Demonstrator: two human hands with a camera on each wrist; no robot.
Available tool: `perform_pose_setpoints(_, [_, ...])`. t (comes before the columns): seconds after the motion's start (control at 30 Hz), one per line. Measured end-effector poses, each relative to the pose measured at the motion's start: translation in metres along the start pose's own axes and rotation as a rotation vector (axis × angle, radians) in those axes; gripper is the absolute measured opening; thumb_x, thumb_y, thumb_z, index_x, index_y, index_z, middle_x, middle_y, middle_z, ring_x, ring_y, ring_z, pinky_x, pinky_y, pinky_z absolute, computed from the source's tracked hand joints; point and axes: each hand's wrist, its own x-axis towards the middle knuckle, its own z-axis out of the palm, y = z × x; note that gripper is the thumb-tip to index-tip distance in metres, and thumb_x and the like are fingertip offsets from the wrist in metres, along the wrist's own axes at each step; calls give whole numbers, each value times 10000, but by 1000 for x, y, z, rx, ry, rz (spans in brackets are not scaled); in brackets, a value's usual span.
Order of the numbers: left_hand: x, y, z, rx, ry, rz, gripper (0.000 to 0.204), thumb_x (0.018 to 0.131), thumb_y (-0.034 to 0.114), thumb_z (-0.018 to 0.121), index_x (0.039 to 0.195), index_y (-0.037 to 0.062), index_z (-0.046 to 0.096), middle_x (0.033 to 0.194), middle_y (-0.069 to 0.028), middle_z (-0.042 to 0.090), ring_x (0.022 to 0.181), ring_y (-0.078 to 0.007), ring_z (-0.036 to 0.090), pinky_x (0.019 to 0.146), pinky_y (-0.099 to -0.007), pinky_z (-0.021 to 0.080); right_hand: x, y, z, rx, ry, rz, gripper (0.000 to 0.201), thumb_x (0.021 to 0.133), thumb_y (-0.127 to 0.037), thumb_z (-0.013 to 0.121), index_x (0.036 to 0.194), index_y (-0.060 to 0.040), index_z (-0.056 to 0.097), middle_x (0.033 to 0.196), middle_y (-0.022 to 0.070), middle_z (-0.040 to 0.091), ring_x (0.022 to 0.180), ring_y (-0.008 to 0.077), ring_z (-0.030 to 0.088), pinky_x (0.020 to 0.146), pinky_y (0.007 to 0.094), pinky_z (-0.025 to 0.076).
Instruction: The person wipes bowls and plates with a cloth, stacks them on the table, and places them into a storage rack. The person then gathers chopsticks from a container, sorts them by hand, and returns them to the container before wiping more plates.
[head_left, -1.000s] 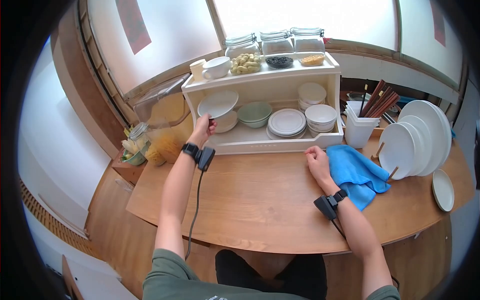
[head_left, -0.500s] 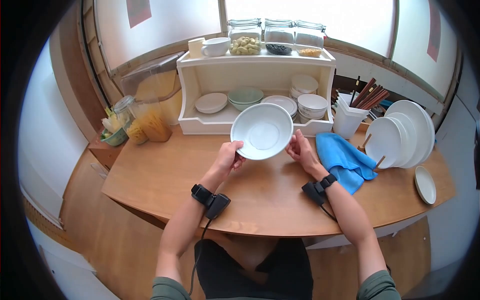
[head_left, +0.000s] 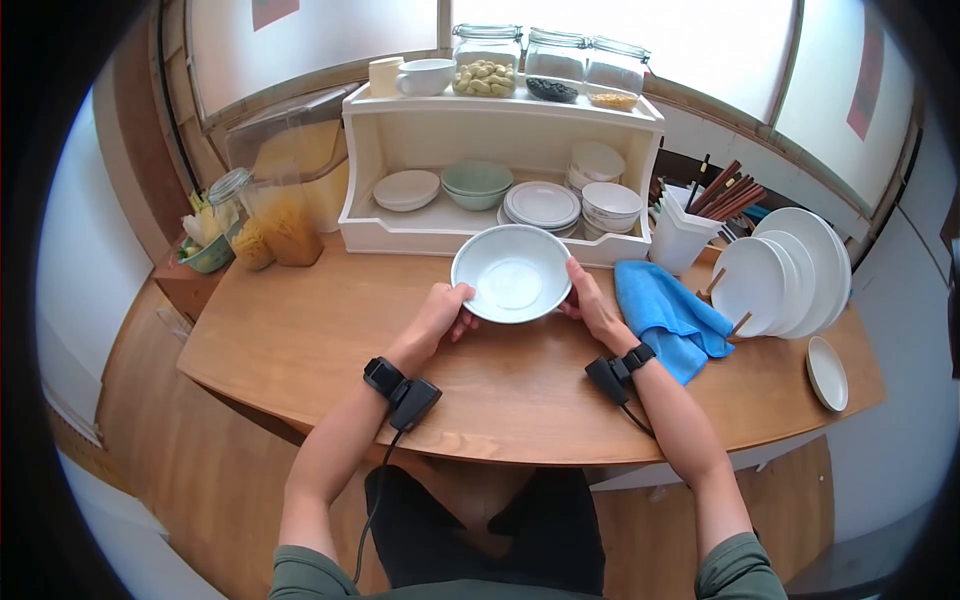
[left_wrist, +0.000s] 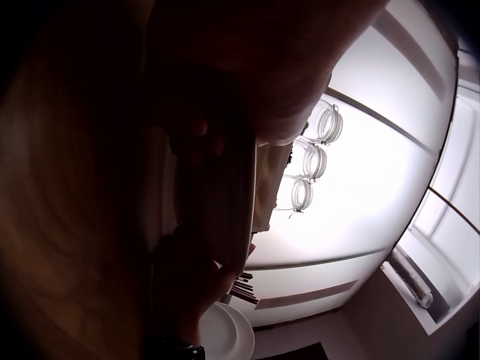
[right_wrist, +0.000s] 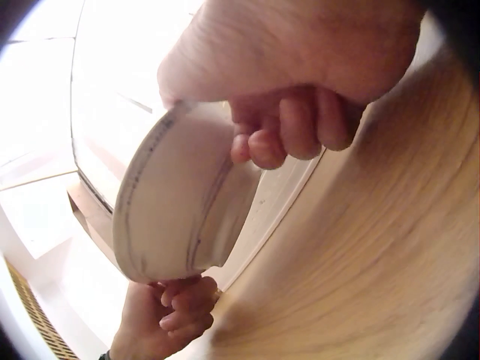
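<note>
A wide white bowl (head_left: 512,275) is held tilted over the table, its inside toward the head camera. My left hand (head_left: 440,313) grips its left rim, thumb on top and fingers underneath. On the opposite side my right hand (head_left: 592,303) pinches the rim, with the thumb along the edge. The right wrist view shows the outside of the bowl (right_wrist: 176,191), with thin dark lines round it and a foot ring, above the wooden table. In the left wrist view the bowl (left_wrist: 225,202) is dark and seen edge-on.
A white shelf (head_left: 480,243) holds green bowls (head_left: 477,182), plates (head_left: 541,204) and small bowls (head_left: 612,203), with jars (head_left: 486,70) on top. Right of it are a blue cloth (head_left: 668,315), a chopstick holder (head_left: 683,235), racked plates (head_left: 750,283) and a small dish (head_left: 827,373).
My left hand has taken the white bowl out of the shelf and brought it toward me over the table. The right hand has come from beside the cloth to hold its right rim.
</note>
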Motion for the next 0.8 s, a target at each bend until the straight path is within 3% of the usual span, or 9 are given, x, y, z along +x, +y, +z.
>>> perform_pose_setpoints(0.1, [3,-2,0,77,-50,18,350,871,272,475,649,17,564,561,-69,562,383,-102,439,358,-247,328,1,-5,-4,-156,5,47,539,933,-515,363,626,-93,500,540,-18,422,484,85,347,449,247,259])
perform_pose_setpoints(0.23, [-1,1,2,119,-52,-12,393,893,277,486,645,-15,574,574,-100,585,372,-112,426,348,-261,320,5,9,-14,-176,-39,-19,457,919,-419,397,643,-75,516,559,-14,447,507,98,380,474,260,296])
perform_pose_setpoints(0.4, [-4,9,2,108,-106,-42,575,945,469,378,695,-9,577,602,-93,585,377,-107,433,350,-240,321,0,4,-6,-157,104,-26,406,911,-361,412,679,-53,538,624,2,497,556,108,434,506,266,353])
perform_pose_setpoints(0.47, [-14,19,7,137,-87,-46,548,948,545,320,759,75,527,514,-14,489,388,-91,448,349,-217,303,-1,4,-6,-211,93,-42,403,912,-361,415,690,-49,541,638,6,503,562,106,438,510,264,358])
perform_pose_setpoints(0.53, [-14,17,6,99,-74,-60,536,948,550,320,778,82,517,505,0,464,392,-84,442,350,-214,300,-1,5,-3,-168,193,-11,408,912,-363,424,689,-44,543,656,10,513,573,105,444,506,268,359])
perform_pose_setpoints(0.63, [-5,10,-6,51,-132,-54,508,950,542,334,806,86,505,493,20,436,387,-73,416,347,-212,288,7,18,-16,-200,75,-24,433,911,-368,427,679,-18,532,649,31,511,573,134,442,532,304,363])
perform_pose_setpoints(0.67, [0,5,-10,25,-197,-40,492,952,528,347,815,82,504,491,26,433,378,-70,397,342,-212,280,12,31,-19,-310,144,-172,479,909,-365,425,673,40,517,631,67,522,583,171,448,578,349,368])
perform_pose_setpoints(0.77, [2,4,-8,143,-280,-93,451,955,482,381,817,72,506,489,31,433,361,-68,362,331,-220,270,-3,4,-6,-424,95,-201,511,909,-365,425,690,90,502,619,106,531,601,198,459,616,378,365])
perform_pose_setpoints(0.8, [2,4,-7,144,-271,-72,387,959,402,399,813,61,511,491,27,439,349,-72,359,321,-231,273,0,6,-9,-440,63,-177,515,909,-354,426,698,109,502,615,118,538,628,197,481,622,371,373])
